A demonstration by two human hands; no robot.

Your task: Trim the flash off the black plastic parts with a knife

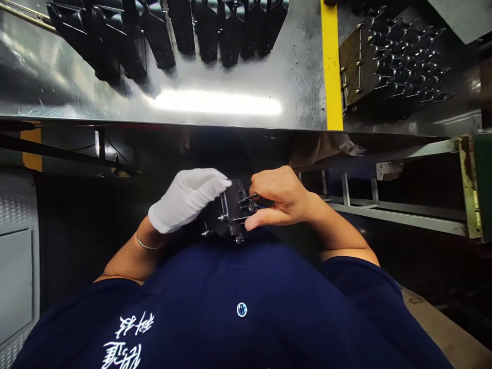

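Observation:
Close to my chest, my left hand, in a white glove, is closed on the upper left edge of a black block-shaped part with metal wire clips and small bolts. My bare right hand has its fingers curled and its thumb stretched along the part's right side. Between them lie a wire clip and a round fitting. The part's lower end merges with the dark shirt and is hard to make out.
Ahead is a shiny metal bench with a row of black parts at its back. Past a yellow strip, several similar parts with wire clips stand grouped. A metal frame is below right; a grey cabinet is at left.

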